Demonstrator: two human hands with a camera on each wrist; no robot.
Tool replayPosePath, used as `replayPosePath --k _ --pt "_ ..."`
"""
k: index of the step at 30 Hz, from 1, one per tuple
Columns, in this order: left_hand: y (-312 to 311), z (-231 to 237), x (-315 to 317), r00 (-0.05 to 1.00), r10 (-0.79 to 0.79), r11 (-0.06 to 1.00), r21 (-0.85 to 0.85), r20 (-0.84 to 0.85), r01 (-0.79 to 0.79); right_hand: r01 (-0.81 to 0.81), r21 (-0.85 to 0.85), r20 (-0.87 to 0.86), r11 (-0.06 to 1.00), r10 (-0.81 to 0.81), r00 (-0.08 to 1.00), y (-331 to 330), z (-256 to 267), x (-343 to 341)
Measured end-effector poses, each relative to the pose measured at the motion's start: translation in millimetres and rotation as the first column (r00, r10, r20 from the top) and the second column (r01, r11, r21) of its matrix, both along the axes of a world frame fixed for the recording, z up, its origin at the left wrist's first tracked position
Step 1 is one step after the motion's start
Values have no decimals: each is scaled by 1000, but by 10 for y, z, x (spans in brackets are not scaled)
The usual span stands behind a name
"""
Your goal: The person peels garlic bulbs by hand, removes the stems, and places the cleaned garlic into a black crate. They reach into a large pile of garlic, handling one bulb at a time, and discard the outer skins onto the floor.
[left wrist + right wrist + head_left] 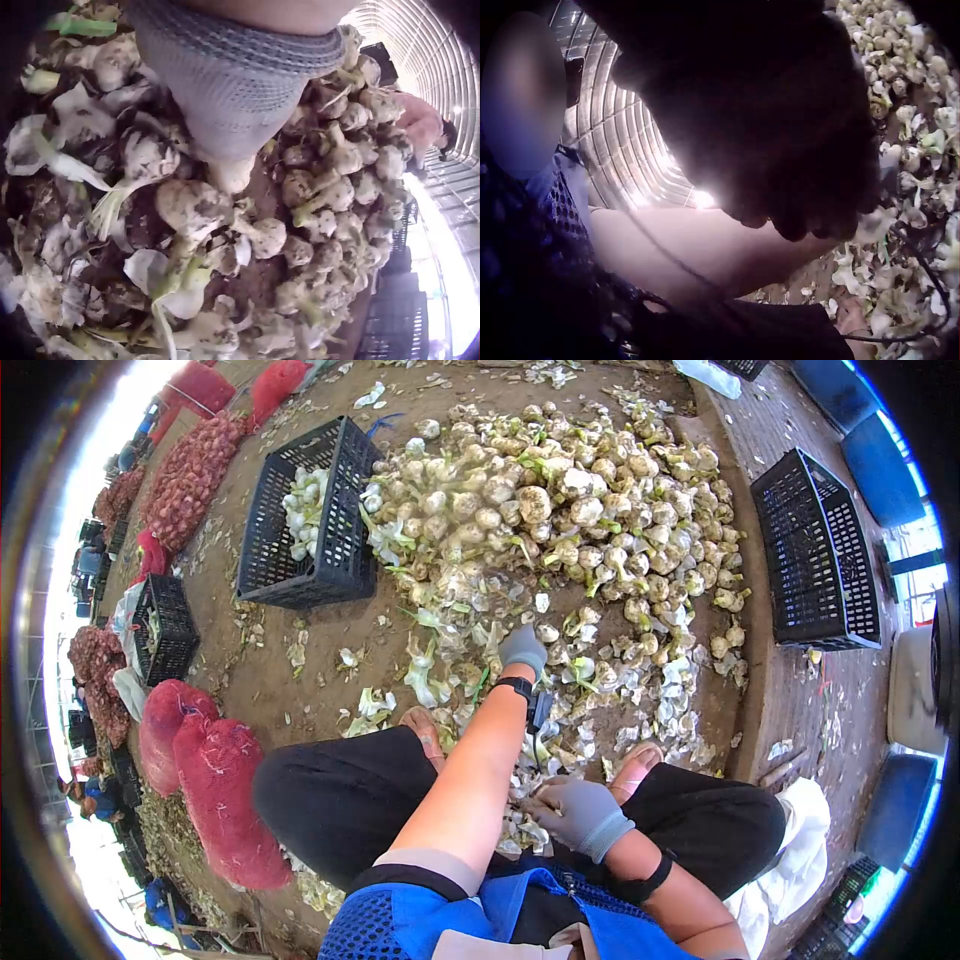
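Observation:
My gloved left hand (523,650) reaches forward to the near edge of a heap of garlic bulbs (600,510). In the left wrist view the grey glove (232,112) narrows to its fingertips, which pinch a pale garlic bulb (231,174). Dirty bulbs with cut stems and loose skins surround it; one soiled bulb (191,206) sits just beyond. Close to my body, between the legs, is my gloved right hand (580,815) with its fingers bent. In the right wrist view that hand (772,127) is a dark silhouette; I cannot tell what it holds.
A black crate (345,510) at the left contains white garlic bulbs. Another black crate (815,550) stands on boards at the right. Red mesh sacks (225,790) lie by my left knee. Garlic skins (670,695) litter the ground around my feet. A cable (930,277) loops near the right wrist.

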State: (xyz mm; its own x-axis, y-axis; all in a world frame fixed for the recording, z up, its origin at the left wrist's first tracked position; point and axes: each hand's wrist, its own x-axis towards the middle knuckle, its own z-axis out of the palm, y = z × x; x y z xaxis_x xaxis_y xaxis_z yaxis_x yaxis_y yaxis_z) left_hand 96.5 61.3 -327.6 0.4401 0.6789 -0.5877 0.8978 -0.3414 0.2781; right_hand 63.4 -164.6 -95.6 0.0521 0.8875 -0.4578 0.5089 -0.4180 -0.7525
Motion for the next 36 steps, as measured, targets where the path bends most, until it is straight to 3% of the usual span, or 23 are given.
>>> replayPosePath --k 1,3,5,7,8,9,10,11,13,14,16,17,18,19,23,25,26,27,31,32,34,35,36 --pt "46 47 -9 1000 1 1000 7 0 -1 49 77 -11 996 -48 999 5 -7 13" --pt "107 173 -87 971 119 993 -7 207 -120 68 104 -41 992 -64 997 5 29 23" --pt "190 375 -129 872 243 970 -109 426 -217 208 192 80 959 -227 971 20 64 54" --pt "355 416 -175 744 138 984 -176 654 -27 293 217 125 931 -324 938 20 -64 98" --pt "386 524 -224 755 -8 985 -126 655 120 357 244 162 902 -401 902 26 -147 134" --pt "358 1005 -242 744 -156 961 -74 650 266 369 251 171 895 -416 893 54 -192 174" --pt "282 1539 -248 791 -245 934 -82 561 347 544 258 50 799 -573 818 85 -231 195" --pt "289 1697 -285 681 -231 888 -135 695 439 695 246 -72 676 -702 708 111 -298 234" --pt "271 1958 -338 656 -182 848 -221 732 482 799 272 -69 536 -818 572 221 -409 312" --pt "273 2093 -364 652 -186 846 -217 735 487 858 -110 -490 502 -778 393 180 -256 435" --pt "269 2321 -427 770 -458 882 118 445 456 935 -46 -562 351 -783 266 148 -206 541" --pt "302 2283 -463 767 -458 882 125 450 453 952 -20 -577 304 -782 237 120 -157 616" --pt "343 2134 -497 799 -494 869 163 343 467 985 -94 -707 147 -706 37 131 156 589" --pt "352 1980 -509 822 -521 852 194 231 486 995 -33 -715 96 -698 43 71 186 650" --pt "121 1588 -453 840 -527 850 62 131 523 989 -23 -849 -143 -519 -95 -147 419 848" --pt "-42 1131 -329 819 -536 844 106 206 525 985 -69 -866 -158 -481 -138 -204 557 864" --pt "-194 1045 -229 845 -482 875 77 230 478 974 -56 -867 -218 -473 -156 -195 590 845" --pt "-288 984 -85 853 -502 863 10 145 506 960 -43 -867 -276 -467 -173 -192 614 832" --pt "-682 694 515 792 -600 800 83 113 594 980 -46 -828 -196 -541 -147 -152 754 764" --pt "-740 643 683 707 -702 710 161 85 686 988 -2 -838 -155 -539 -86 -164 741 771" --pt "-758 527 962 503 -861 507 240 82 828 992 -9 -812 -129 -578 -82 -149 760 737" --pt "-756 458 1074 503 -859 510 233 95 828 994 -12 -793 -107 -604 -75 -141 765 725" --pt "-753 386 1159 424 -905 417 239 21 877 996 -14 -803 -93 -593 -67 -131 735 716"
